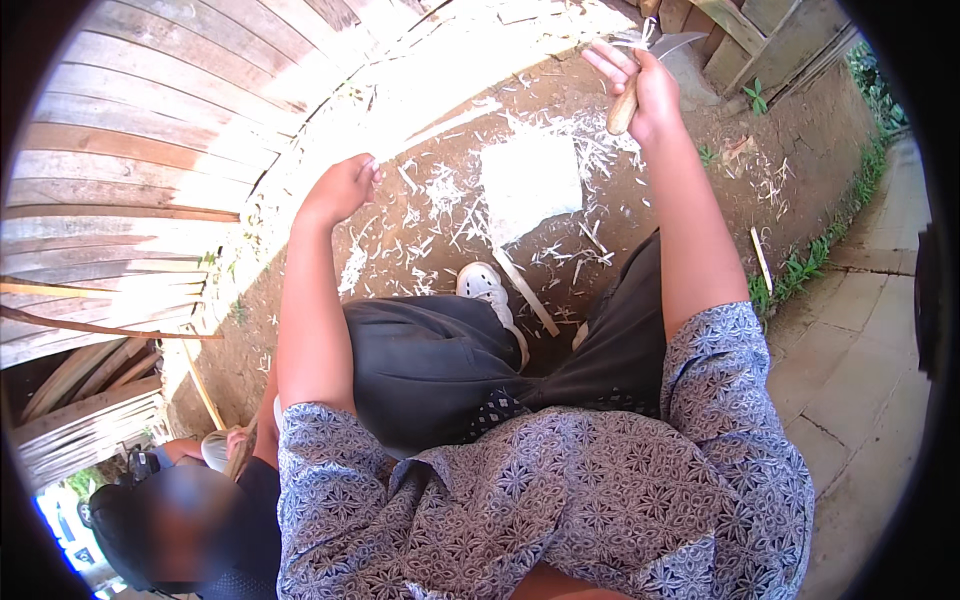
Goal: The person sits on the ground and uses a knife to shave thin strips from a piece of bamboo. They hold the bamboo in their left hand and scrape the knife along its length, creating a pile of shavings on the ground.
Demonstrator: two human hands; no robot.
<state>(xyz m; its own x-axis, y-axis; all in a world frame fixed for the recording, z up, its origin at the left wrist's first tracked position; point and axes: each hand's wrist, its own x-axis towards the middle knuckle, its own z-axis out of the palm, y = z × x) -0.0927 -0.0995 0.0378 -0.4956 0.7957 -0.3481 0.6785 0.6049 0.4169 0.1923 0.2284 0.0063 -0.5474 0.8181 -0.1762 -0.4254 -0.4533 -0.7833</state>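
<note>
Knife (623, 108) sits gripped in your right hand (656, 98), out ahead; keep its curved blade (681, 42) turned away from your closed left hand (342, 188), whose contents I can't tell. Pale shavings (446, 188) surround a white square piece (530, 184), and a wood strip (526, 292) crowds your shoe (481, 281).

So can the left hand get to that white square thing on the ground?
Probably yes: only pale shavings and brown ground seem to lie between the left hand and the white square. That hand's fingers are curled, though, so they'd likely have to open first.
</note>
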